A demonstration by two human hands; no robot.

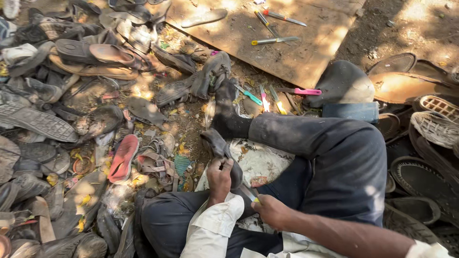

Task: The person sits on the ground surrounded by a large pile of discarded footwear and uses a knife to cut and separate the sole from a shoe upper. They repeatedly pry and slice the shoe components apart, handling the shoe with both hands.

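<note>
The dark worn shoe (221, 153) sits in the seated person's lap, its long axis running away from the body toward the wooden board (267, 33). The left hand (220, 177) wraps closed around its near end, nearer than the right hand (270, 210), which grips a small knife (249, 194) with its blade angled up toward the shoe's right side. Discarded sandals (95, 57) lie heaped left of the shoe.

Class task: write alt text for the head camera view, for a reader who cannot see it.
A seated person's left hand holds a dark shoe piece while the right hand holds a small knife against it. Worn shoes and sandals cover the ground, and tools lie on a wooden board.
</note>
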